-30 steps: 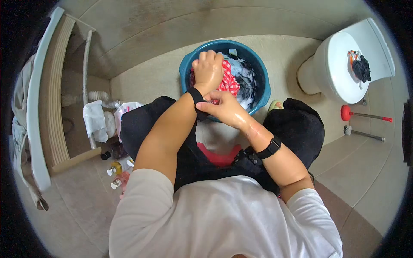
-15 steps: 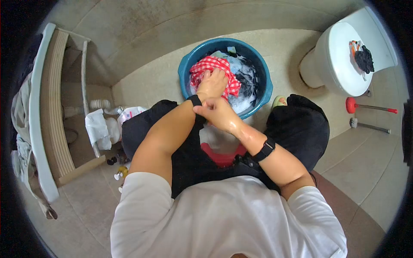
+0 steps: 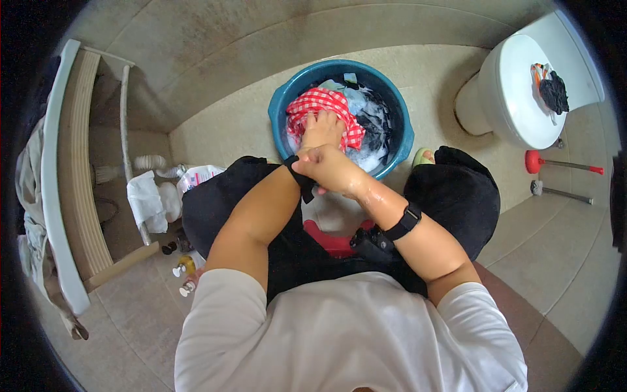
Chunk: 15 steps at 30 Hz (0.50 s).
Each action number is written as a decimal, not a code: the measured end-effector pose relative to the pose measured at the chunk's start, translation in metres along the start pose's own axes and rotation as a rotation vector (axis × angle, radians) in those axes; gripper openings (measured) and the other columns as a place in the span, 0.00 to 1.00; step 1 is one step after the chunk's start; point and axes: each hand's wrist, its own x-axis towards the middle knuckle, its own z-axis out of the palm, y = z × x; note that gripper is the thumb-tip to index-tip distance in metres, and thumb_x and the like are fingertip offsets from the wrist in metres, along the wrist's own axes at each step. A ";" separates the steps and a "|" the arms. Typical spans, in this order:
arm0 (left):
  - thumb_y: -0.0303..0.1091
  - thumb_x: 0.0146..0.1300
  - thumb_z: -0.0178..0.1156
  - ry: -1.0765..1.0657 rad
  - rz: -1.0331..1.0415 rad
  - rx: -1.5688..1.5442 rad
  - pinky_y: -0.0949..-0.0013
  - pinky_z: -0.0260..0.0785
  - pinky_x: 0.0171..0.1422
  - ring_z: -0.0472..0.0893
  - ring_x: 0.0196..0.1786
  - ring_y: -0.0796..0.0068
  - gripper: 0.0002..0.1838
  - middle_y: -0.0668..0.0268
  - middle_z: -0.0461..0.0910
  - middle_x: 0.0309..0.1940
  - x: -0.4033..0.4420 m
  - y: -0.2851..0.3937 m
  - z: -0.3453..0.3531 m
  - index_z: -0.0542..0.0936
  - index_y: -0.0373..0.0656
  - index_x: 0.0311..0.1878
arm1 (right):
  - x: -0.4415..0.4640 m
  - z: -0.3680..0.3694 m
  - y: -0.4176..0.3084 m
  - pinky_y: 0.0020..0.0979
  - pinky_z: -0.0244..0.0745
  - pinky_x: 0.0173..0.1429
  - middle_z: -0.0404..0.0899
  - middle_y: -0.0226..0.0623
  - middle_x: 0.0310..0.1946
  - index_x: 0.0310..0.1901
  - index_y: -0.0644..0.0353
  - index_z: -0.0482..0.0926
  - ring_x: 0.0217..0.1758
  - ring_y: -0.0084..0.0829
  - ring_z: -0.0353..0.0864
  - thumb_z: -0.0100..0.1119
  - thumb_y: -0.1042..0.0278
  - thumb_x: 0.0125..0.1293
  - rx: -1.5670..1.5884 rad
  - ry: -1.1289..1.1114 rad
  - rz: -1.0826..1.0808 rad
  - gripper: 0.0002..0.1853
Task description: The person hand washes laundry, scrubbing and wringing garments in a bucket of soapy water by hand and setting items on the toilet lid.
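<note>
A red-and-white checkered cloth (image 3: pixel 320 99) lies bunched in a blue basin (image 3: pixel 277 121), among soapy water and dark and pale wet laundry (image 3: pixel 373 124). My left hand (image 3: pixel 322 129) rests on this cloth with its fingers stretched out and a little apart. Around my left wrist is a black wrist strap (image 3: pixel 293 163), its end hanging down. My right hand (image 3: pixel 332 171) is closed on that strap, thumb toward the wrist, and hides part of it. Wet suds shine on my right wrist, above a black band (image 3: pixel 407 221) on the forearm.
A white toilet (image 3: pixel 522 91) stands at the right, with a dark bundle (image 3: pixel 552 93) on its lid. A red plunger (image 3: pixel 534 161) lies by the wall. Shelving (image 3: pixel 81 176) with cloths is at the left, near pump bottles (image 3: pixel 188 265). My knees flank the basin.
My right hand has moved slightly left and closed on the strap at my left wrist. My left hand stays on the checkered cloth.
</note>
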 end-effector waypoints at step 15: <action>0.32 0.60 0.53 0.198 -1.361 -3.056 0.78 0.67 0.27 0.73 0.23 0.80 0.02 0.72 0.71 0.21 0.018 -0.046 0.016 0.73 0.48 0.31 | -0.028 0.010 0.023 0.32 0.66 0.30 0.74 0.42 0.18 0.28 0.66 0.77 0.24 0.25 0.74 0.55 0.65 0.64 -0.320 -0.014 -0.372 0.12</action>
